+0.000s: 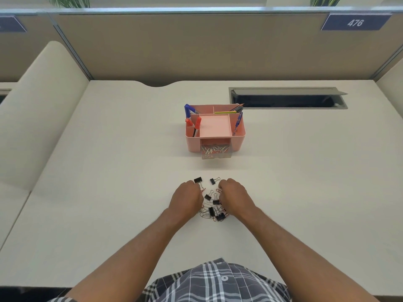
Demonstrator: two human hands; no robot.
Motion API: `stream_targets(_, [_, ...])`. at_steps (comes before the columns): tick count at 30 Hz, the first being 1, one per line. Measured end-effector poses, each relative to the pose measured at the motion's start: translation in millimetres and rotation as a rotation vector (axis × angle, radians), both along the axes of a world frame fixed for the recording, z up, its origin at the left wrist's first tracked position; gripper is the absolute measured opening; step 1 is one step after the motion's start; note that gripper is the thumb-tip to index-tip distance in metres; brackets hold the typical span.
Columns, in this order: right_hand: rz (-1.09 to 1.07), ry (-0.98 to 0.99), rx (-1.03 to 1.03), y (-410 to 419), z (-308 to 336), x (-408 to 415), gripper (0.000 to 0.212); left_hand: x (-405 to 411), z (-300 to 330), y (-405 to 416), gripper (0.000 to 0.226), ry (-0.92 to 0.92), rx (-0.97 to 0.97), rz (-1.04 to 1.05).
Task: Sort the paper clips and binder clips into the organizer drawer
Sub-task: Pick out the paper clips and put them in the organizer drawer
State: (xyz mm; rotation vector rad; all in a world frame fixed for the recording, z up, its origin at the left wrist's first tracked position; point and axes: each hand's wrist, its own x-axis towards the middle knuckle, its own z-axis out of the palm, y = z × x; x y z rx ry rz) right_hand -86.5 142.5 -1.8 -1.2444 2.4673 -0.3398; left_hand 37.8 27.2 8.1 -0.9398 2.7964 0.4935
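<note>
Now gathering: left hand [187,198] and right hand [235,196], fingers curled, grasp contents indiscernible, flanking mixed black binder clips and wire paper clips [212,209] on pale surface [109,171]; best lifted by type toward open clear drawer [216,151] of pink plastic organizer [193,144].

Your single head camera looks forward and down, near both hands, the organizer [215,129] beyond them.
</note>
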Motion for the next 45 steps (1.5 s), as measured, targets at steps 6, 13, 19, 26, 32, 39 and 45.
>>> stream_targets(6, [0.009,0.011,-0.044,6,-4,0,0.021,2,4,-1,0.023,0.034,0.050,0.018])
stream_targets(13, [-0.116,-0.089,-0.300,-9,38,-28,0.017,-14,34,-12,0.031,0.313,0.106,0.109])
stream_targets(19, [-0.154,-0.004,-0.491,-43,81,-54,0.015,-61,72,-40,0.023,0.465,0.084,0.112])
stream_targets(26, [-0.132,0.006,-0.458,-48,86,-57,0.019,-77,75,-47,0.022,0.485,0.119,0.105])
stream_targets(32, [-0.015,-0.136,-0.129,-5,49,-31,0.019,-18,35,-24,0.006,0.460,0.279,0.075])
stream_targets(39, [0.071,-0.148,0.039,23,6,4,0.028,39,-8,0,0.024,0.249,0.234,-0.099])
stream_targets(45, [0.026,-0.109,-0.041,19,5,6,0.019,30,-8,1,0.008,0.271,0.158,-0.077])
